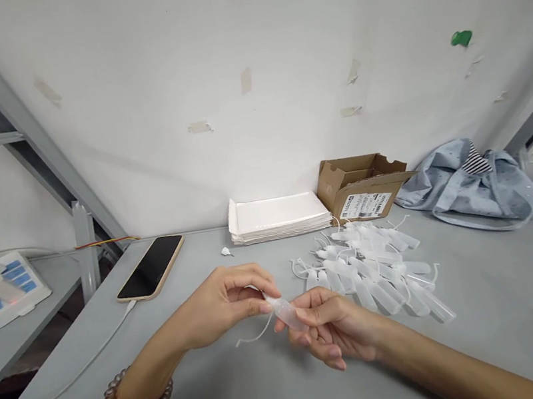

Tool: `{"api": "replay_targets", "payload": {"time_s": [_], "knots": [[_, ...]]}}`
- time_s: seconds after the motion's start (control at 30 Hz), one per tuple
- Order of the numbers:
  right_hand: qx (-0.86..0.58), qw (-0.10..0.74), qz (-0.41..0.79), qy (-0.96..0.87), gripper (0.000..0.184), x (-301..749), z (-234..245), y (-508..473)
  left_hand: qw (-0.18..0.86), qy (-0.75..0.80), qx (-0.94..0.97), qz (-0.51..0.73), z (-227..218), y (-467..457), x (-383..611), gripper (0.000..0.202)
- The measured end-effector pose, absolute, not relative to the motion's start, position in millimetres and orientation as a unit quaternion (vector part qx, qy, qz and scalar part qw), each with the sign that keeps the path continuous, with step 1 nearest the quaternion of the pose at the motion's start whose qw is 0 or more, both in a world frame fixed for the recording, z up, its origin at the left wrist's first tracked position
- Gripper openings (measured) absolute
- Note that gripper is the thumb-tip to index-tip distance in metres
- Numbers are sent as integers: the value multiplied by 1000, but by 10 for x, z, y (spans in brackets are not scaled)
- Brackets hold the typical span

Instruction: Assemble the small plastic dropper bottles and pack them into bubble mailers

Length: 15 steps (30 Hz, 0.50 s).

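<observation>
A small translucent plastic bottle (287, 315) is held tilted above the table between both hands. My left hand (234, 299) pinches its upper left end, where fingertips hide the neck. The body of the bottle lies between the thumb and fingers of my right hand (334, 323). From the neck end a thin white strap (258, 337) hangs down to the left. Right of my hands, a loose pile of similar bottles (373, 267) with thin straps covers part of the grey table (217, 396).
A stack of white envelopes (279, 216) and an open cardboard box (360, 188) stand against the wall. Light blue cloth (477, 186) is at the back right. A small white piece (226, 252) lies near the envelopes. Left are a phone (152, 268) with cable and a power strip (12, 287).
</observation>
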State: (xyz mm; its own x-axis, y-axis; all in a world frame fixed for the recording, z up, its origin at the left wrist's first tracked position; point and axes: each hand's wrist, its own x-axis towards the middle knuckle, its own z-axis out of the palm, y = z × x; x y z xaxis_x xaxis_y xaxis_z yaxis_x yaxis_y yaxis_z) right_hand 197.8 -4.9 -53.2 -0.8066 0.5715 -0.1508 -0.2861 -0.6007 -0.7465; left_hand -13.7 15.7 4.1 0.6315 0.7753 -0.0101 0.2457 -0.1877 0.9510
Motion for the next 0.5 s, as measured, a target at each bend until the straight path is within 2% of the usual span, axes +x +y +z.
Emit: {"api": "replay_targets", "payload": {"time_s": [0.07, 0.17, 0.3, 0.5], "knots": [[-182, 242, 878, -371, 28, 1983, -531, -40, 537, 352, 724, 252, 48, 154, -152, 14], [-190, 265, 857, -399, 29, 1978, -506, -41, 507, 404, 715, 261, 69, 144, -151, 32], [-217, 288, 824, -437, 28, 1961, -490, -55, 450, 469, 723, 234, 53, 136, -95, 27], [-225, 285, 826, -430, 29, 1960, -517, -49, 524, 425, 708, 208, 7, 115, -44, 27]]}}
